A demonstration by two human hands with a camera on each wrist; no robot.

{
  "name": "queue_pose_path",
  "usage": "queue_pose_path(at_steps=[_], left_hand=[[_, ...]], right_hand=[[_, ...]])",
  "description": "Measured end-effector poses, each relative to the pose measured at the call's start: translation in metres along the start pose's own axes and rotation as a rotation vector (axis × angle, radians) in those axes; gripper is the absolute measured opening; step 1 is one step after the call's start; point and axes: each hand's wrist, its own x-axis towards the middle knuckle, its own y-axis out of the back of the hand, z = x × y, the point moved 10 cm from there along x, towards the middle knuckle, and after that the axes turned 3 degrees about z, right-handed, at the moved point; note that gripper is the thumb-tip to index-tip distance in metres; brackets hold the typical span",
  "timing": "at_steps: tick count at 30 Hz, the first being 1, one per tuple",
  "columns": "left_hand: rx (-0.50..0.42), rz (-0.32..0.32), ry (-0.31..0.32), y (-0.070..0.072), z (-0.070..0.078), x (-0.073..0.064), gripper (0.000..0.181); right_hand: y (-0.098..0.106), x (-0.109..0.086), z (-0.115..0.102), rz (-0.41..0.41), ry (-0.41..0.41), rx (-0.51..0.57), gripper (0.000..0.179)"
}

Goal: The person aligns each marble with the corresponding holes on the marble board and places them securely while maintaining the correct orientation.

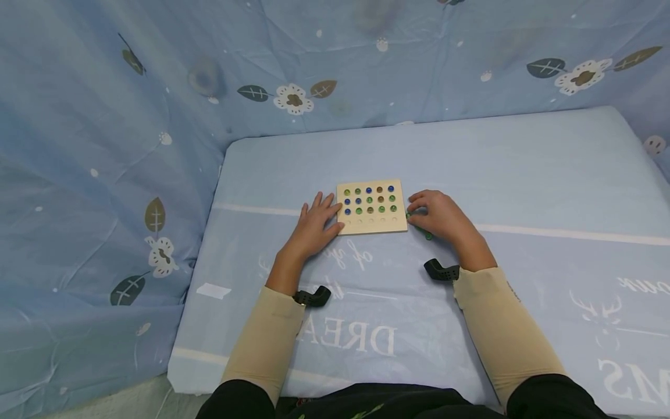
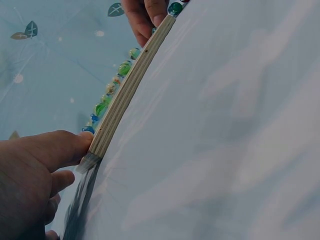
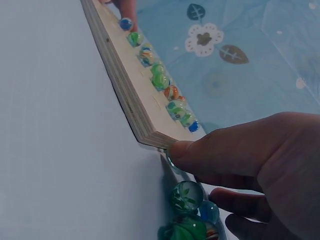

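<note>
A pale wooden board [image 1: 373,228] lies flat on the table, its hollows in rows. Glass marbles [image 1: 369,199], blue, green and brownish, sit in the three far rows; bare hollows show in the nearest row. My left hand [image 1: 312,228] rests at the board's left edge with fingers spread, thumb and forefinger touching it. Beside the right edge, my right hand [image 1: 438,214] pinches a glass marble [image 3: 172,161], mostly hidden behind the thumb. Several loose marbles [image 3: 187,196], green and blue, lie under that hand, next to the board.
A light blue printed cloth covers the table [image 1: 513,174]. Blue floral fabric [image 1: 366,70] hangs behind it and on the left. A white patch [image 1: 213,291] lies at the table's left side. Black wrist devices [image 1: 441,270] sit on both wrists.
</note>
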Motion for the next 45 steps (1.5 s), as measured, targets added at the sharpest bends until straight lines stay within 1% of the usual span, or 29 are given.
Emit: queue_pose_path(at_steps=[9,23,30,36,45], left_hand=[[0.011,0.002,-0.005,0.000,0.000,-0.001,0.056],[0.009,0.002,-0.006,0.001,0.002,0.000,0.056],[0.011,-0.004,-0.017,0.000,0.002,0.000,0.057],[0.012,0.006,-0.028,0.002,0.003,0.000,0.056],[0.023,0.001,-0.019,0.000,0.002,0.001,0.057]], right_hand=[[-0.002,-0.001,0.001,-0.002,-0.025,-0.002,0.024],[-0.002,0.001,-0.002,0.018,0.000,-0.018,0.020],[0.000,0.001,0.001,0.022,-0.029,-0.011,0.023],[0.007,0.001,-0.002,0.079,-0.036,0.017,0.025],[0.010,0.000,-0.014,0.165,0.005,0.027,0.025]])
